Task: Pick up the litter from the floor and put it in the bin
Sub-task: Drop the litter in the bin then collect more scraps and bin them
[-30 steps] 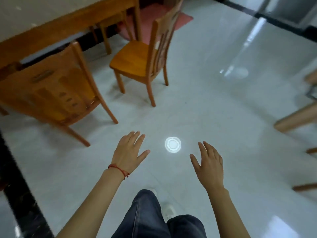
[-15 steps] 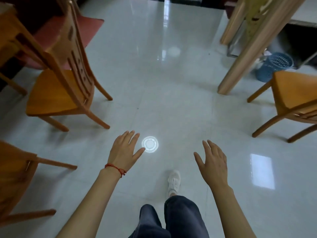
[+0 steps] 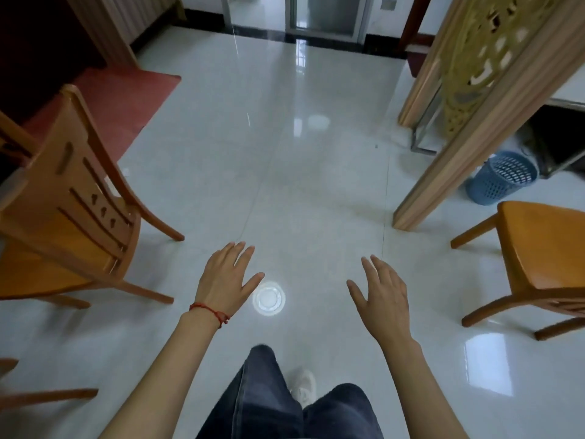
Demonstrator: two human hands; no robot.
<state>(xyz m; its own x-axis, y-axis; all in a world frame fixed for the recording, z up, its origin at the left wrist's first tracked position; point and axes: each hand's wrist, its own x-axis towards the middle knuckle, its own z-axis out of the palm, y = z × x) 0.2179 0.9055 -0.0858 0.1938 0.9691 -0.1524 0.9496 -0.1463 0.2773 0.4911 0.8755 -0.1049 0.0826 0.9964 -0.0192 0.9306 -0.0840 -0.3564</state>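
Both hands are held out low over the pale tiled floor [image 3: 316,191], and nothing is carried in either of them. The left hand [image 3: 226,280] is spread flat with straight fingers, a red cord bracelet [image 3: 210,310] seen at its wrist; the right hand [image 3: 381,296] is likewise opened wide, thumb stretched inward. A posture of balance and readiness is suggested, as if a stoop were being prepared.

No crumpled paper or wrapper can be made out on the tiles. A bright white ring [image 3: 269,298] is seen just beside the left thumb; whether a clear plastic lid or only a lamp's reflection is lying there cannot be told from this view. If litter it is, it is placed between the two hands, nearer the left, so that hand would be judged the natural one for the pick.

The blue mesh bin [image 3: 500,177] is stood well apart, up to the right, tucked behind the carved wooden post [image 3: 468,122] and beyond the wooden chair [image 3: 544,258] on that side; a walk round the post would be called for. Another chair [image 3: 76,198] is stood at the left, beside a red mat [image 3: 120,99]. Dark trousers and a white shoe [image 3: 304,386] are seen below, mid-stride by the look of it
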